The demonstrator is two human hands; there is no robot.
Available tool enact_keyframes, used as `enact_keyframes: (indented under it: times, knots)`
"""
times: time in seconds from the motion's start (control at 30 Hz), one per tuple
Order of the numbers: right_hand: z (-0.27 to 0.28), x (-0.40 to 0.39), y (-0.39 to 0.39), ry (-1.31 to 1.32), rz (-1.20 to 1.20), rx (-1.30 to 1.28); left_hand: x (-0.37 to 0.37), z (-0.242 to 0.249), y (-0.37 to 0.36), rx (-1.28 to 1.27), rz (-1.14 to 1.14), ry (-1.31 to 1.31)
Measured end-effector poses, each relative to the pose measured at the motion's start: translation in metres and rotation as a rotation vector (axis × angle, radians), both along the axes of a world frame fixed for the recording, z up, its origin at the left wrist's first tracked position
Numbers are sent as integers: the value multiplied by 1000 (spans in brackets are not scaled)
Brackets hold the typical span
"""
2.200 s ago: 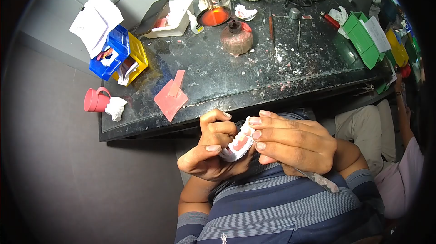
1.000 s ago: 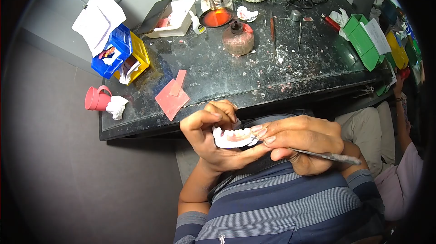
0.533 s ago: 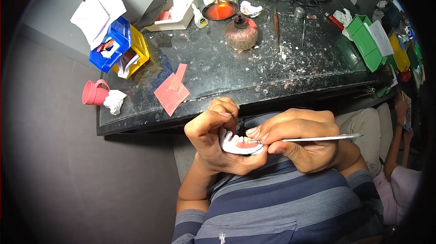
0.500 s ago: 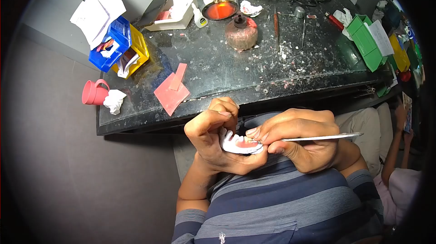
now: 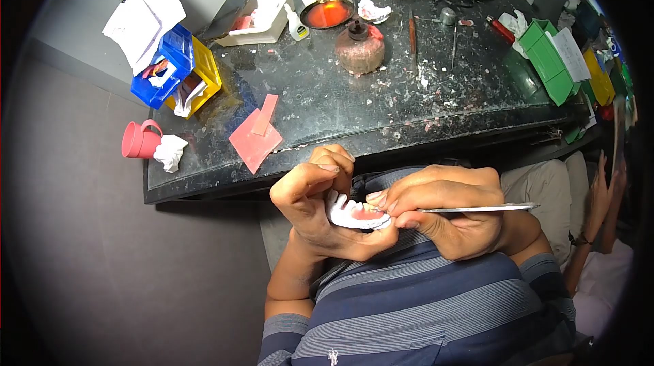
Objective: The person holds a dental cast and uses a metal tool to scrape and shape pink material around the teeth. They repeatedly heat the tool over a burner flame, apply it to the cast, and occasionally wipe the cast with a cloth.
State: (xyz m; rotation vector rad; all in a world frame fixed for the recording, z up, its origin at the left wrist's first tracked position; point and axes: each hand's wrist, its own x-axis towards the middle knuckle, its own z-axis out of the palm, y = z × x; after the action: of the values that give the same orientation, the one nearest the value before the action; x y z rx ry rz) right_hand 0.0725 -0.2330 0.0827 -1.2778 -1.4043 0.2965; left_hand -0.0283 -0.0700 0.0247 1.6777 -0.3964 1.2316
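While the left hand (image 5: 306, 215) cups the white dental model (image 5: 347, 217) beyond the six-o'clock edge of the bench (image 5: 320, 110) and the right hand (image 5: 453, 209) pinches a slim tool (image 5: 480, 209) at the model's three-o'clock end, a slip could gouge its pink patch (image 5: 368, 215). From the model, a white box (image 5: 262, 36) at eleven o'clock holds pink pieces (image 5: 242, 23); a blue bin (image 5: 179, 49) at ten o'clock, scraps (image 5: 161, 73).

Dental cast (image 5: 345, 218): white, row of teeth (image 5: 341, 202) uppermost, pink-red band (image 5: 370, 215) below teeth toward right end. Held in air, roughly level, in front of near edge of black bench (image 5: 327, 110). Slender metal instrument (image 5: 484, 209): pale grey, straight, nearly horizontal, likewise in front of bench edge, farther right along bench than cast; left end directed at cast, tip obscured
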Motion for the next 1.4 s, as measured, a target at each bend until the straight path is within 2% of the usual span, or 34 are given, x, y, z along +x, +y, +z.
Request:
enact_keyframes:
  times: [0.37,0.43,0.57,0.73,1.03,1.4]
  knots:
    - [0,5,-1,10,34,-33,-4,1,-1,-1,24,40]
    - [0,5,0,43,54,-37,-8,0,-2,-67,44,145]
    - [-2,7,0,72,85,-45,-9,2,-4,-89,25,167]
    - [-5,8,2,143,105,-32,-10,4,-2,-94,-105,200]
    - [-6,10,4,228,154,-39,-12,10,-4,-197,-210,302]
    - [-9,11,7,335,194,-34,-9,7,-7,-358,-433,300]
